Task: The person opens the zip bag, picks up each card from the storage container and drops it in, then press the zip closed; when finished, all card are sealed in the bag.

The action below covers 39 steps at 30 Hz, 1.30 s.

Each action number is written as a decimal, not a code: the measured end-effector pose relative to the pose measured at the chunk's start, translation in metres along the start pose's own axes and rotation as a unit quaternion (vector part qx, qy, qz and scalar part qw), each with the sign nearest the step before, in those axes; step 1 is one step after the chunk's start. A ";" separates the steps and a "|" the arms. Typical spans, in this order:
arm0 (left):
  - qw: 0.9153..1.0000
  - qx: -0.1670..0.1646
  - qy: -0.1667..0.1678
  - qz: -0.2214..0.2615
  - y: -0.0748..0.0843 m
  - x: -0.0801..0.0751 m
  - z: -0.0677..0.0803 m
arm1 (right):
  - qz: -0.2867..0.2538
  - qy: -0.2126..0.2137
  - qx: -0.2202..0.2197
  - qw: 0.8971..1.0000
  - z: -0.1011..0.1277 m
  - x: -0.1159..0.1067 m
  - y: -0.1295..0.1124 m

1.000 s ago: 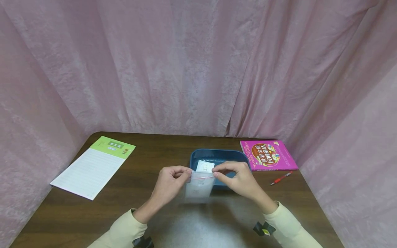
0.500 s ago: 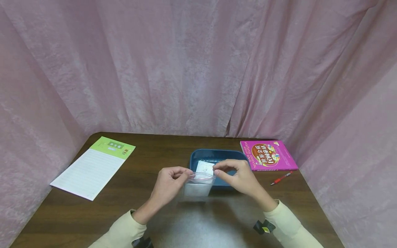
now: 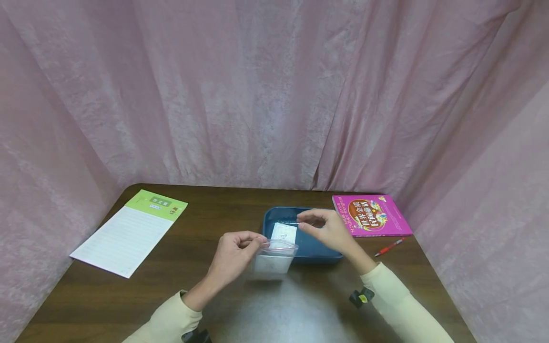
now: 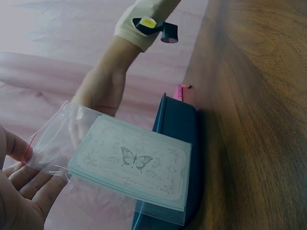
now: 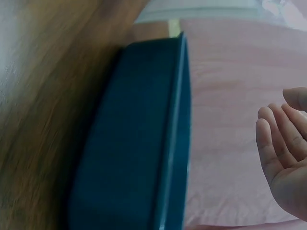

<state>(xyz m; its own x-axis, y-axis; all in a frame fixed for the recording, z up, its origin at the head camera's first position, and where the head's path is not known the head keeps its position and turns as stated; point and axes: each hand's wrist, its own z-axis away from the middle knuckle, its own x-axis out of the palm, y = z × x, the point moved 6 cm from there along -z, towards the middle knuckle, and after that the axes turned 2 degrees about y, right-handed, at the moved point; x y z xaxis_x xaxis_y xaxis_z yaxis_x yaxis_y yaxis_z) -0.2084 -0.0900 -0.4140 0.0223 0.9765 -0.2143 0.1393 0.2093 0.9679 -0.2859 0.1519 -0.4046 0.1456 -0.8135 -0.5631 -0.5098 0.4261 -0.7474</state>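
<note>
Head view: left hand pinches the zip bag mouth, cards inside; right hand hovers loosely curled, holding nothing, over the tray beyond, by one card. Likely step: bagging cards; next calls for lifting that card. Count: one bag, one tray, two hands.

Right hand released bag, moved over tray.

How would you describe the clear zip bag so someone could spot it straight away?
On the brown wooden table, look just in front of the blue plastic tray. The left hand holds the clear zip bag: only it is see-through, with a red seal line and butterfly-printed cards inside.
</note>
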 end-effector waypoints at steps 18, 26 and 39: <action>1.000 0.007 -0.008 0.006 0.004 0.002 0.000 | 0.022 -0.040 0.054 0.997 -0.024 0.028 0.060; 1.000 0.010 -0.013 0.004 0.002 0.002 0.000 | 0.051 -0.062 0.104 0.991 -0.027 0.037 0.084; 1.000 0.010 -0.018 0.004 0.001 0.003 0.000 | 0.089 -0.082 0.105 0.987 -0.033 0.045 0.105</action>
<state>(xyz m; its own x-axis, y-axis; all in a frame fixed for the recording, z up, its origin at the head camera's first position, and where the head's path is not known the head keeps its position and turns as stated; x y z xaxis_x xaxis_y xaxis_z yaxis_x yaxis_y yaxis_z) -0.2082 -0.0865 -0.4134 0.0589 0.9757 -0.2108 0.1578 0.1994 0.9671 -0.3608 0.1463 -0.4968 0.2132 -0.6508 -0.7287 -0.3553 0.6431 -0.6784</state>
